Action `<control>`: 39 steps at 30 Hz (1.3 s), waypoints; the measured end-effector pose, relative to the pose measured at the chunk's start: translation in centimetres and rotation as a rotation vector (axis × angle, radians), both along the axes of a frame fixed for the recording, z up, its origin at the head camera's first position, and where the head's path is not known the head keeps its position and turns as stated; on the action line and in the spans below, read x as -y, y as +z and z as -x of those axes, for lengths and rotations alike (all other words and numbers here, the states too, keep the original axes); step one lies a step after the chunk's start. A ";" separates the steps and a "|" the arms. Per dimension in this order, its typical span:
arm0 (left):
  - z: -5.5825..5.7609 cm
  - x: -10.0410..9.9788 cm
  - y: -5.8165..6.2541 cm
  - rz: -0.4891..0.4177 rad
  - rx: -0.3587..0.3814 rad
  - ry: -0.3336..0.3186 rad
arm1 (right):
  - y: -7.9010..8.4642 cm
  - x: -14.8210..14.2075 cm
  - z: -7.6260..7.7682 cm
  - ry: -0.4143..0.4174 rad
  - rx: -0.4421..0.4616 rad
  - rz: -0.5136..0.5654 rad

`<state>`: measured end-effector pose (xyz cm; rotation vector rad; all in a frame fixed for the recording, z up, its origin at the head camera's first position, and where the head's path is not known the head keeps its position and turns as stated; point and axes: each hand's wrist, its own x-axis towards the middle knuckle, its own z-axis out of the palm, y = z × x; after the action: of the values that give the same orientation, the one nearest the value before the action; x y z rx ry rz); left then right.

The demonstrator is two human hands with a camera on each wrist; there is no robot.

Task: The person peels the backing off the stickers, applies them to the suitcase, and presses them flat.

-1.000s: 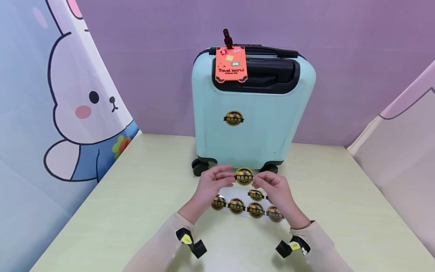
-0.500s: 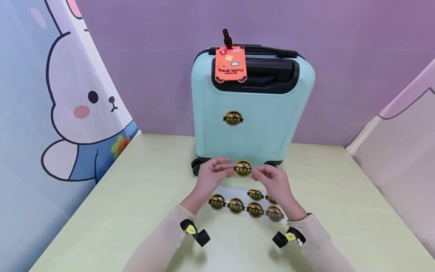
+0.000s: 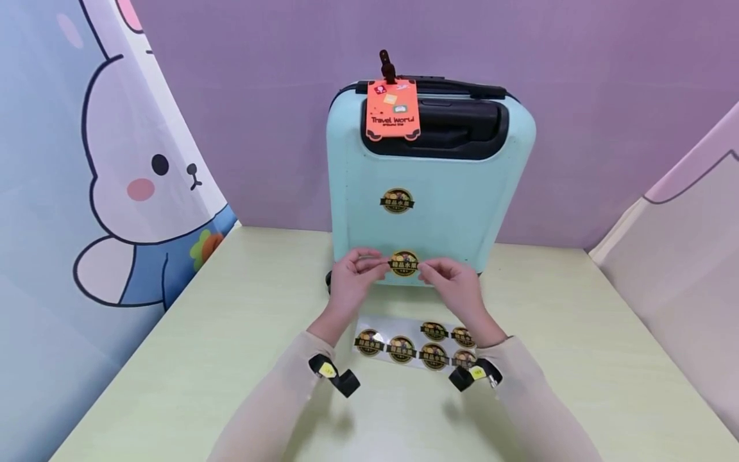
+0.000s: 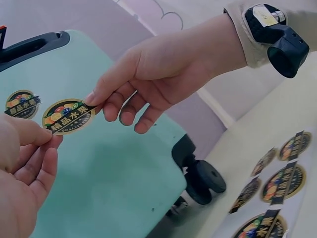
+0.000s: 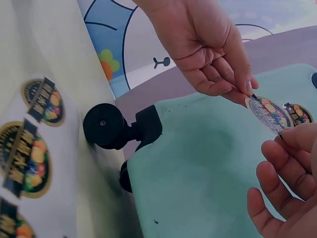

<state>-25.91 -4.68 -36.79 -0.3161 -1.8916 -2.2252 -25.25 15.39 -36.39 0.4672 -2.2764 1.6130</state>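
Observation:
A round black and gold sticker [image 3: 404,264] with a fruit picture is stretched between both hands, in front of the lower part of a mint green suitcase [image 3: 456,205]. My left hand [image 3: 353,277] pinches the sticker's left tip between thumb and forefinger. At the opposite tip my right hand [image 3: 456,287] pinches it the same way. Both wrist views show the sticker [image 4: 68,116] held off the suitcase shell by its two ends. Another sticker [image 3: 397,201] of the same kind is stuck flat on the suitcase above it.
On the table [image 3: 254,359] below the hands lies a sheet of stickers [image 3: 401,350], partly covered by the right wrist. An orange luggage tag [image 3: 392,110] hangs from the suitcase's top handle. A purple cloth wall [image 3: 260,115] stands behind, and a rabbit-print cloth [image 3: 127,205] on the left.
Both hands have moved up and forward with the sticker, from above the sticker sheet to the suitcase's lower front. The sheet's upper part is now less covered.

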 end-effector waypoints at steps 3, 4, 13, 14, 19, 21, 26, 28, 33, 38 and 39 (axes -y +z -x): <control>0.5 0.3 0.4 -0.012 -0.006 0.025 | 0.5 0.4 0.7 0.004 -0.023 -0.008; 0.7 0.3 0.5 -0.016 -0.007 0.032 | 0.6 0.6 0.9 0.007 -0.032 -0.006; 1.8 0.7 1.3 -0.074 -0.033 0.078 | 0.9 1.9 2.5 -0.008 -0.127 0.000; 2.0 0.7 1.3 -0.085 -0.035 0.082 | 1.0 2.0 2.6 -0.013 -0.134 -0.001; 2.6 0.7 1.7 -0.118 -0.040 0.109 | 1.3 2.6 3.2 -0.056 -0.149 -0.015; 2.7 0.6 1.9 -0.122 -0.037 0.125 | 1.6 2.8 3.4 -0.072 -0.161 -0.025; 3.2 0.3 2.3 -0.141 -0.040 0.153 | 2.2 3.3 3.8 -0.098 -0.217 -0.019; 3.3 0.2 2.4 -0.150 -0.050 0.157 | 2.3 3.4 4.0 -0.105 -0.236 -0.009; 3.3 0.0 2.5 -0.169 -0.070 0.157 | 2.3 3.6 4.3 -0.127 -0.277 -0.012; 2.8 -0.2 2.8 -0.166 -0.088 0.150 | 2.2 3.7 4.3 -0.145 -0.296 -0.015; 2.6 -0.2 2.9 -0.161 -0.093 0.148 | 2.2 3.8 4.4 -0.151 -0.294 -0.015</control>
<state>-28.54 -4.46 -33.91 -0.2399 -1.6216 -2.2065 -29.60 11.62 -34.17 0.4882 -2.0533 1.3571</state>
